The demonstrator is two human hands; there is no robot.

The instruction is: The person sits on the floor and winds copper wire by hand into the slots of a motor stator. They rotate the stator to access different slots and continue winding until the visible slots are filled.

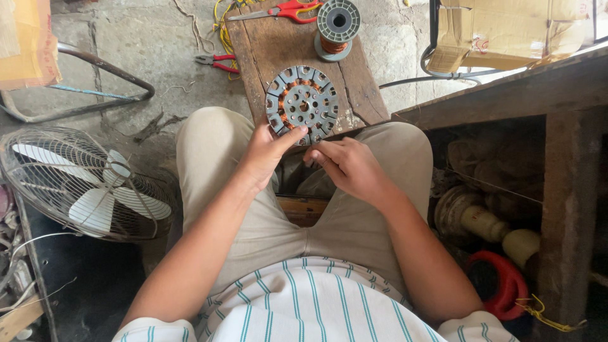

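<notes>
Stator disc (pixel 301 104) lies on wooden board (pixel 304 57), left hand (pixel 266 155) fingers pinching its near rim, right hand (pixel 345 163) fingers curled shut just beside; prob. heavy, stiff steel w/ fragile copper windings, so grip rim.

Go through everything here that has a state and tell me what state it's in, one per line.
Stator: flat on the wooden board, copper coils partly wound in its slots.
Left hand: gripping the stator's near edge, thumb on top.
Right hand: fingers pinched together just below the stator.
Wire spool: upright, copper wire on it.
Scissors: closed, lying flat.
Pliers: closed, on the floor.
Fan: blades not blurred.
</notes>
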